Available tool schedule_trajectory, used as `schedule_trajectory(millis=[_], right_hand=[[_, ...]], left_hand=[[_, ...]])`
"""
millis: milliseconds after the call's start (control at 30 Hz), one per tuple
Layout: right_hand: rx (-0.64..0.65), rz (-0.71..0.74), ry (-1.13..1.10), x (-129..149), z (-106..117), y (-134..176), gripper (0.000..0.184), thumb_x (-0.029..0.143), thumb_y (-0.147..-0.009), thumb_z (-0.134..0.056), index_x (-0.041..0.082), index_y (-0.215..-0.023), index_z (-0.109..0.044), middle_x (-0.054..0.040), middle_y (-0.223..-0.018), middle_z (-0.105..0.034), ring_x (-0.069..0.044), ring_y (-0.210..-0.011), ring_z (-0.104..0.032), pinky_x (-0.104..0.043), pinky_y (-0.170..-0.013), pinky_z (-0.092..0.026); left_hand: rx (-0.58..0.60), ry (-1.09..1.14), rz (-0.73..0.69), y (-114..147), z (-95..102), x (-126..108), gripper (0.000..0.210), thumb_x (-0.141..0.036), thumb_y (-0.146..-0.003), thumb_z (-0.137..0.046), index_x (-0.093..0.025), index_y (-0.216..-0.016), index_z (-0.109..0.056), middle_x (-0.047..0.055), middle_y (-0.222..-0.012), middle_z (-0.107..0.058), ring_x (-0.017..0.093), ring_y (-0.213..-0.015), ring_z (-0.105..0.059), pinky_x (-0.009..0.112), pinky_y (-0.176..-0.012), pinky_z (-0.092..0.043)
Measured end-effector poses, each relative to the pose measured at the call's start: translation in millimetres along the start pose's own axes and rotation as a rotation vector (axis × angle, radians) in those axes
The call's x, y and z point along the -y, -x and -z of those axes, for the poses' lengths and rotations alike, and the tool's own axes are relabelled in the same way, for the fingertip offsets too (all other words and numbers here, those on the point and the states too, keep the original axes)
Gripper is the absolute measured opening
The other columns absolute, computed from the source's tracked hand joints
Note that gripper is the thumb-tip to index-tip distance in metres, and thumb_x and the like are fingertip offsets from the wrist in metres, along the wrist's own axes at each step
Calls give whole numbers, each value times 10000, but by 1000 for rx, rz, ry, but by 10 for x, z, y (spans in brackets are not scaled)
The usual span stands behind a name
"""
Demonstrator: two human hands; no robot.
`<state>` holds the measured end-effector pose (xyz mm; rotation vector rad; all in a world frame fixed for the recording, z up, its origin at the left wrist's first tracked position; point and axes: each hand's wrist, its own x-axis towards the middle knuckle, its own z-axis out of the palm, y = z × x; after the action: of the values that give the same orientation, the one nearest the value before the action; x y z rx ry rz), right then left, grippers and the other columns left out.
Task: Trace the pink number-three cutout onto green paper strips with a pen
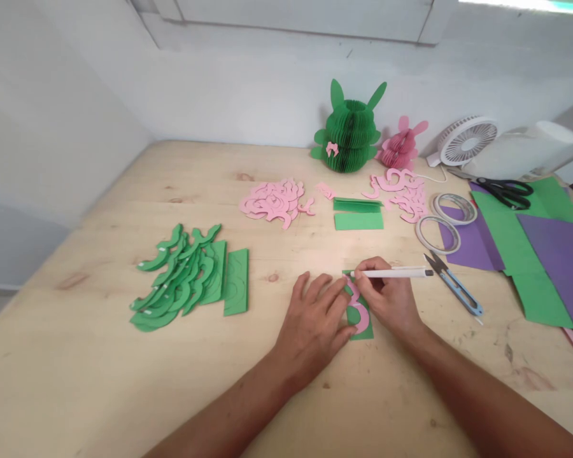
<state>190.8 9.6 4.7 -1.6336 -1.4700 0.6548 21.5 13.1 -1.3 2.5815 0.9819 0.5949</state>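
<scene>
On the wooden table (267,375) a small green paper rectangle (368,333) lies under a pink scalloped paper cutout (361,318). My left hand (315,318) rests flat with its fingers spread, the fingertips pressing on the cutout and the green paper. My right hand (389,296) pinches a white pen (401,273), its tip at the top end of the cutout. Part of the cutout is hidden beneath my left fingers. Left of my hands lie stacked green scalloped cutouts (172,286) and a green card (236,282) with drawn outlines.
Pink cutout piles (270,202), green strips (358,221), tape rolls (438,235), blue thread snips (458,286) and black scissors (503,191) surround my hands. Purple sheets (563,261) and green sheets (506,232) lie right. A green honeycomb paper figure (351,137), a pink one (401,149) and a fan (468,141) stand behind.
</scene>
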Motion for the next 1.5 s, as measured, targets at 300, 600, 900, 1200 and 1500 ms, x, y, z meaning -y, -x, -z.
schedule_trajectory(millis=[300, 600, 900, 1200, 1500], right_hand=[[-4, 13, 33, -9, 0, 13, 76, 222, -819, -538, 193, -753, -563, 33, -585, -541, -102, -486, -467, -228, -478, -372], [-14, 12, 58, -25, -7, 18, 79, 223, -815, -536, 190, -747, -559, 34, -585, -534, -100, -484, -463, -230, -481, -370], [-32, 25, 72, -22, 1, 19, 79, 212, -802, -530, 188, -732, -557, 36, -575, -524, -97, -474, -456, -230, -471, -367], [-39, 3, 65, -6, 14, 37, 79, 207, -791, -530, 186, -719, -555, 40, -561, -519, -93, -465, -450, -221, -457, -364], [-48, 4, 86, 3, 7, 30, 90, 215, -790, -532, 182, -710, -558, 35, -572, -529, -88, -457, -444, -217, -448, -362]], left_hand=[[17, 26, 9, -6, 11, -11, 308, -309, -869, -594, -191, -1153, -576, 71, -1291, -587, 283, -1189, -490, 548, -1091, -266], [9, 18, 2, -1, -6, 1, 312, -307, -856, -618, -199, -1146, -578, 62, -1291, -587, 280, -1180, -491, 542, -1084, -259], [5, 6, -5, -9, -19, 8, 332, -324, -854, -629, -199, -1155, -567, 51, -1287, -590, 277, -1180, -488, 533, -1088, -249], [13, 17, -5, -3, -17, 16, 327, -331, -865, -613, -203, -1162, -568, 50, -1299, -581, 275, -1185, -482, 535, -1086, -246], [9, 17, -2, -4, -10, 1, 333, -326, -882, -585, -228, -1199, -558, 35, -1316, -567, 267, -1191, -475, 532, -1093, -233]])
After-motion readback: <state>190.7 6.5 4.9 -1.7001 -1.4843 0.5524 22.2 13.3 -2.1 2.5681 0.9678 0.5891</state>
